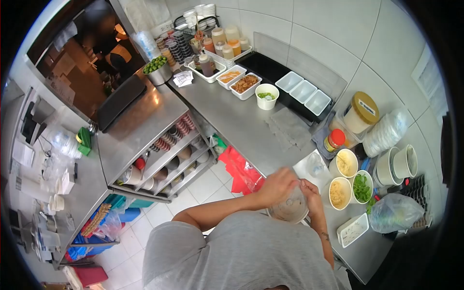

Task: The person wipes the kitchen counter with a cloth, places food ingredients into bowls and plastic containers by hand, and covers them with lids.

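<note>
Against my body at the counter's edge is a clear round plastic bowl, with something brownish seen in or through it. My right hand grips its rim on the right side, thumb on top. Over the far left part of the rim, my left hand is closed and slightly blurred. Whatever its fingers hold, if anything, is hidden. Just beyond the hands lies a white sheet with a clear plastic piece on it. Right of my right hand stand tubs of shredded food and chopped greens.
A metal counter runs along the tiled wall. On it are a white cup with greens, a grey cloth, white trays in a black holder, and a red-lidded jar. A white tray sits near the right edge.
</note>
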{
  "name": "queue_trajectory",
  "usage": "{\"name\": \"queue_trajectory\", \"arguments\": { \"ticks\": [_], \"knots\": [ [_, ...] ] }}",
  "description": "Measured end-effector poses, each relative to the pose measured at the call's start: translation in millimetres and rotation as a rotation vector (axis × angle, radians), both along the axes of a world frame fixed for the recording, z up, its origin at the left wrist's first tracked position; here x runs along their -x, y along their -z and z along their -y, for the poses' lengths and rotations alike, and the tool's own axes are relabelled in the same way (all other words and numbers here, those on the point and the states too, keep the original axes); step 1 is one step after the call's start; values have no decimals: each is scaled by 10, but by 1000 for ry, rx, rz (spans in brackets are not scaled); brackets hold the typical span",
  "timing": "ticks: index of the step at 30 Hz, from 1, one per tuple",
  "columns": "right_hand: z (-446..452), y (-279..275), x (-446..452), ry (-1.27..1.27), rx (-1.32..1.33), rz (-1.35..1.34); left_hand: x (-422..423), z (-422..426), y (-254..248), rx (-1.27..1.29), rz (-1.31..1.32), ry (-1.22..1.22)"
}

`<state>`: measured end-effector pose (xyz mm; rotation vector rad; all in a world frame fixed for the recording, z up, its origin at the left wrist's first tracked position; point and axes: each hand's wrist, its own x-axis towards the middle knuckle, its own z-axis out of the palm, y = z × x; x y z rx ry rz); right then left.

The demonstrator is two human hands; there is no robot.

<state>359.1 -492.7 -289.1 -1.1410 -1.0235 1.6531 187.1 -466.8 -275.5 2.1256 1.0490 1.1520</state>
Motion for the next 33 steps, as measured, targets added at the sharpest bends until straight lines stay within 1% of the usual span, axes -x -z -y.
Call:
{"name": "queue_trajectory", "arguments": {
  "ticks": [1,4,7,10,13,16,19,22,25,27,28,29,30,31,32,33],
  "knots": [
    [27,36,2,-13,-12,-10,-33,58,-76,-24,-7,43],
    [42,-76,25,41,-37,78,-97,124,-325,-219,-9,-131],
    [74,103,-28,153,-58,51,87,10,-101,-90,-262,-113],
    [97,66,-70,93,12,-45,73,43,11,10,-192,-78],
    [73,3,-94,42,62,-15,58,69,19,-120,-195,-50],
    [63,58,-110,5,145,-146,110,57,13,-139,-217,-21],
    [46,-1,-19,64,263,-198,144,25,-45,-153,-227,14],
    [2,66,-70,91,306,-180,165,55,-200,40,-129,67],
    [-115,143,-256,-116,112,54,226,107,-505,174,-20,307],
    [-152,95,-196,-157,-88,310,279,100,-791,126,55,450],
    [-162,165,-200,-68,-139,450,304,85,-846,120,102,539],
    [-152,250,-215,21,-175,595,352,70,-800,88,126,470],
    [-119,227,-206,73,-352,579,426,57,-746,64,148,403],
    [-87,185,-169,122,-534,569,513,13,-831,-24,177,237],
    [-59,88,-86,155,-441,645,599,-26,-915,-96,203,63],
    [-49,-2,-10,181,-361,714,615,-139,-1006,-233,291,-23]
  ]
}}
